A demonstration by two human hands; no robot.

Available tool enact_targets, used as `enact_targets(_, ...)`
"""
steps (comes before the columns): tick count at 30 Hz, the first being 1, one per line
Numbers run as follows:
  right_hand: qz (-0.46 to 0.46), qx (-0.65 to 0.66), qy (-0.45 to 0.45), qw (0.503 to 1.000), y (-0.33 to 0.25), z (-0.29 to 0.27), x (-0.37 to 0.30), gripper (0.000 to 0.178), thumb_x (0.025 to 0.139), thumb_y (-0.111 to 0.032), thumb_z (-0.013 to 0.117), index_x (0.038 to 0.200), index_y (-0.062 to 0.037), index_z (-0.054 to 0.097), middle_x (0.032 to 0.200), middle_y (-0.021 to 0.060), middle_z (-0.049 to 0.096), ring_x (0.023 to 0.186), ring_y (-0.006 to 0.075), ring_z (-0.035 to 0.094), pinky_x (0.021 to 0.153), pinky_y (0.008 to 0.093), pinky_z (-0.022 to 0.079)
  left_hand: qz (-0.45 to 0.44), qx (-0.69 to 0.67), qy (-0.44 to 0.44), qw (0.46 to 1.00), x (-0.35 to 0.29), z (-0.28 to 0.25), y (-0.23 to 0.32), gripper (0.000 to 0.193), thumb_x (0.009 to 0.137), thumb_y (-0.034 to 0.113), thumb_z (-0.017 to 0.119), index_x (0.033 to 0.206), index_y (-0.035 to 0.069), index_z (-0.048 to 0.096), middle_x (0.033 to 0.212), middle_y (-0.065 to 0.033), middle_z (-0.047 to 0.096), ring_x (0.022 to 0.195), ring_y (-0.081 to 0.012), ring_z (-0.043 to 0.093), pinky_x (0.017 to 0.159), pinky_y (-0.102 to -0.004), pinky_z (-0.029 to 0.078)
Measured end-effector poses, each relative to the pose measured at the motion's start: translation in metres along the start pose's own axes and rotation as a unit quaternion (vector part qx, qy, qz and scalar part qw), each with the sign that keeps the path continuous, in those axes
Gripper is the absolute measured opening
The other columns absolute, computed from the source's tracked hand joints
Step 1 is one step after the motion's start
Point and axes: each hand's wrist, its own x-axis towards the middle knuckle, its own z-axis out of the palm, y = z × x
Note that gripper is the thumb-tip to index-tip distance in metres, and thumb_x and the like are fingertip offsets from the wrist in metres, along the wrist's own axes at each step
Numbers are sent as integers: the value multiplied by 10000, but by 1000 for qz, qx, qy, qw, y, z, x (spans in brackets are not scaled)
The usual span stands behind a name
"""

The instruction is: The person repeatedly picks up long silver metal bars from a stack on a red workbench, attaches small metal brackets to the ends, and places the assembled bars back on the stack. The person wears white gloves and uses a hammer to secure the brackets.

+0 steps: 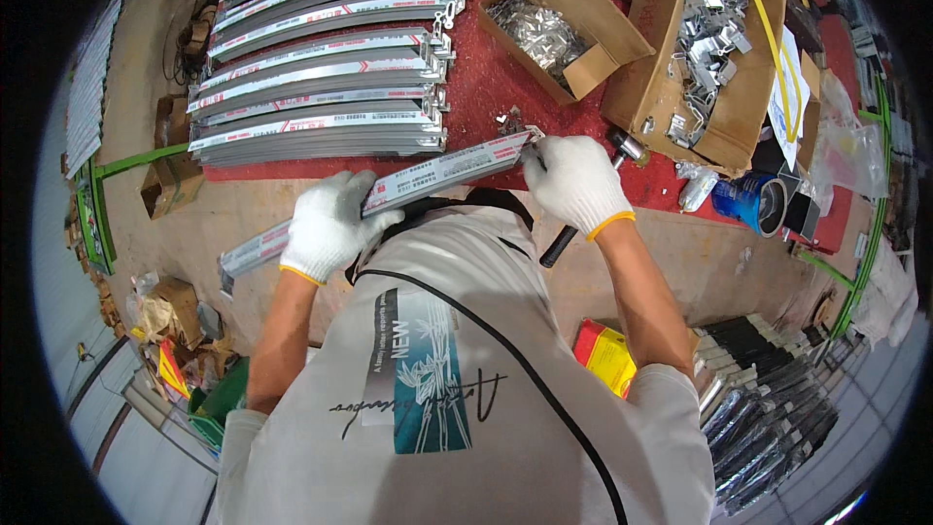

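Note:
A long grey metal profile (447, 169) with a printed white film slants across in front of my body, its right end higher. My left hand (330, 224), in a white knit glove with a yellow cuff, is wrapped around its middle. At the profile's right end, my right hand (575, 180), gloved alike, has its fingers closed; whatever is between them is hidden. Small metal pieces (513, 122) lie on the red table just beyond that end. A hammer (630, 148) with a black handle rests beside my right hand, partly covered by it.
Stacked metal profiles (321, 68), several with brackets at their right ends, cover the left of the red table (544, 146). Cardboard boxes hold small silver clips (539, 34) and larger metal brackets (705, 68). A blue can (748, 202) lies near the right corner.

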Motion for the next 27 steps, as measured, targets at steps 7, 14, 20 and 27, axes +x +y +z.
enact_targets(7, -29, 69, 34, 997, -2, 23, -2, 349, 993, -284, 664, 871, 30, 756, 842, 332, 724, 847, 537, 734, 818, 618, 606, 47, -4, 44, 998, 9, 7, -15, 737, 861, 593, 876, 1302, 16, 753, 1000, -201, 727, 948, -436, 733, 846, -521, 598)
enact_targets(14, 6, 302, -23, 953, 14, 13, -24, 441, 1007, -381, 712, 1108, 41, 789, 961, 320, 757, 900, 486, 742, 855, 494, 615, 2, -63, 16, 998, 1, 6, -8, 645, 911, 625, 828, 1239, 71, 788, 1151, -220, 790, 1095, -432, 754, 916, -512, 600)
enact_targets(20, 87, 82, 172, 978, 43, 62, 13, 471, 975, -288, 771, 1363, -21, 771, 1130, 267, 800, 1013, 425, 790, 949, 482, 623, -57, -193, -52, 978, -5, 7, -20, 580, 942, 573, 838, 1178, 44, 821, 995, -225, 797, 921, -403, 774, 836, -466, 594)
enact_targets(27, 102, 77, 194, 973, 44, 95, 22, 226, 935, -205, 782, 1105, -58, 810, 1105, 226, 762, 1041, 446, 740, 939, 542, 595, -105, -325, -76, 937, -19, 19, -45, 635, 969, 600, 835, 1076, -25, 831, 754, -113, 674, 718, -169, 560, 704, -405, 527)
